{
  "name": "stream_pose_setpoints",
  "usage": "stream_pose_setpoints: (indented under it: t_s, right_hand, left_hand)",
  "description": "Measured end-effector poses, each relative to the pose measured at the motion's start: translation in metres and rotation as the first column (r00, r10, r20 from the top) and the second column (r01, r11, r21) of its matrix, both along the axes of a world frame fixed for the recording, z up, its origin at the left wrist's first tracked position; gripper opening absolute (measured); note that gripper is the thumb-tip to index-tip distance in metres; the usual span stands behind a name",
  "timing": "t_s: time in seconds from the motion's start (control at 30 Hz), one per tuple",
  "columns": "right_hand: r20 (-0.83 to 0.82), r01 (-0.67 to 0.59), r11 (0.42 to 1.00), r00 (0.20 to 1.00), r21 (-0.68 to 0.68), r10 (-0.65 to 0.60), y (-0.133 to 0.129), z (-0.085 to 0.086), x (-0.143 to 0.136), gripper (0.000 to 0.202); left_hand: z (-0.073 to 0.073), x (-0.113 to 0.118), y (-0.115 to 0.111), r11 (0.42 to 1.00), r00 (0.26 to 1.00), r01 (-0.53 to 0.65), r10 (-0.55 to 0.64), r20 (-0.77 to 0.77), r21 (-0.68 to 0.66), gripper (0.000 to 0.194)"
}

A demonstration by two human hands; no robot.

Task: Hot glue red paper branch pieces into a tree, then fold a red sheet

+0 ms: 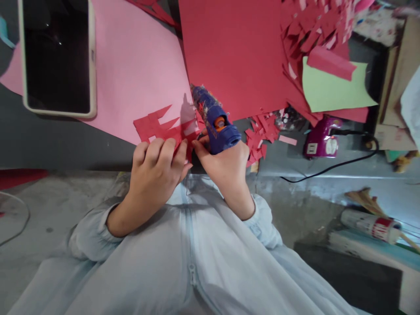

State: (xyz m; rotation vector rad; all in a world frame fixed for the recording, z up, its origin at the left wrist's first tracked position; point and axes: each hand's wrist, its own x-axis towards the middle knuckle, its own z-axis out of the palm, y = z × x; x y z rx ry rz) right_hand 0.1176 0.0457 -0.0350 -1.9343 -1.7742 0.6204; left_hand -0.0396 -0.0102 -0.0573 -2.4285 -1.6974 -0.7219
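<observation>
Red paper [155, 125] at both hands' fingertips.
The left hand [155, 168] pinches its near edge, fingers curled side by side; the rest reaches past them onto a pink sheet [138, 57]. The right hand [226, 168] grips a glue gun [210, 109], thumb beside the paper; whether it pinches paper too, I cannot tell.

Dark grey counter [108, 148] before me, its near edge running across my view, grey floor [78, 201] below to both my sides, a small dark spot [49, 229] on it at my left, pale bluish light glossing counter and floor at my right.
</observation>
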Motion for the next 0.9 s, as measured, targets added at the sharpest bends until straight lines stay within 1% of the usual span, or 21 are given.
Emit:
stream_pose_setpoints:
  t_s: [0.23,0.3,0.4,0.5,0.57,0.63,0.7,0.77,0.83,0.9]
  right_hand:
    - [0.005,-0.003,1.000,1.000,0.005,0.003,0.000,0.000,0.001,0.021]
    - [0.014,-0.004,1.000,1.000,0.014,0.004,0.000,0.002,0.002,0.021]
    - [0.024,0.031,0.999,0.999,0.043,-0.032,-0.002,0.003,0.007,0.023]
    - [-0.010,0.070,0.995,0.998,0.078,-0.069,-0.005,0.001,0.017,0.026]
    - [-0.051,0.078,0.992,0.996,0.094,-0.073,-0.007,0.000,0.025,0.028]
    - [-0.086,0.082,0.992,0.994,0.096,-0.074,-0.008,0.000,0.031,0.030]
    - [-0.107,0.091,0.992,0.991,0.089,-0.081,-0.009,0.000,0.036,0.031]
    - [-0.118,0.081,0.994,0.990,0.077,-0.072,-0.011,0.000,0.039,0.032]
    - [-0.110,0.056,0.995,0.993,0.080,-0.047,-0.012,-0.001,0.042,0.033]
    - [-0.070,-0.008,0.995,0.997,0.102,0.015,-0.013,-0.004,0.044,0.034]
  left_hand:
    - [-0.001,0.001,0.001,0.998,0.997,-0.032,0.036,-0.068,0.057,0.039]
    - [0.000,0.001,0.001,0.998,0.998,-0.031,0.035,-0.061,0.055,0.038]
    - [0.001,0.001,-0.001,0.999,0.999,-0.032,0.033,-0.028,0.036,0.037]
    - [0.004,0.000,-0.004,1.000,1.000,-0.001,0.000,-0.030,-0.023,0.043]
    - [0.005,0.001,-0.005,0.999,0.998,0.014,-0.016,-0.055,-0.043,0.051]
    - [0.004,0.003,-0.006,0.999,0.999,0.005,-0.008,-0.052,-0.051,0.062]
    - [0.002,0.006,-0.007,0.998,1.000,-0.015,0.013,-0.023,-0.068,0.069]
    - [0.002,0.008,-0.008,0.997,0.999,-0.028,0.026,-0.031,-0.072,0.068]
    - [0.004,0.011,-0.010,0.996,0.996,-0.030,0.022,-0.089,-0.084,0.065]
    - [0.007,0.013,-0.012,0.992,0.989,-0.022,0.003,-0.145,-0.124,0.065]
